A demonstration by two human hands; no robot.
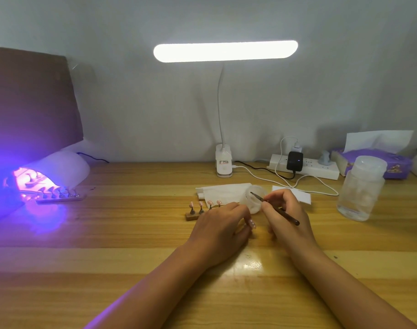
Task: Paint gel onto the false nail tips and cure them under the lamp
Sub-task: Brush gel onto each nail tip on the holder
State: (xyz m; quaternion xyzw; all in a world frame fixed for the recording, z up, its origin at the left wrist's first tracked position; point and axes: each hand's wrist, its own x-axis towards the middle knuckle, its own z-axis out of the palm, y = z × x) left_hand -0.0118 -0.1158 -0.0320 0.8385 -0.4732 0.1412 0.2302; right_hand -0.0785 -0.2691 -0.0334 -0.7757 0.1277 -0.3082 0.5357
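Note:
A wooden strip (190, 216) carries several pink false nail tips (201, 204) on small stands at the table's middle. My left hand (220, 227) covers the strip's right part, fingers curled; what it holds is hidden. My right hand (283, 213) pinches a dark thin brush (277, 208), whose tip is inside a small translucent jar (256, 198). At the far left a white curing lamp (62, 167) glows violet, with a second strip of nail tips (61, 197) at its mouth.
A folded white tissue (222, 191) lies behind the jar. A clear plastic bottle (360, 188) stands at right. A clip desk lamp (224, 163), a power strip (304, 168) with cables and a purple tissue box (380, 162) line the back wall.

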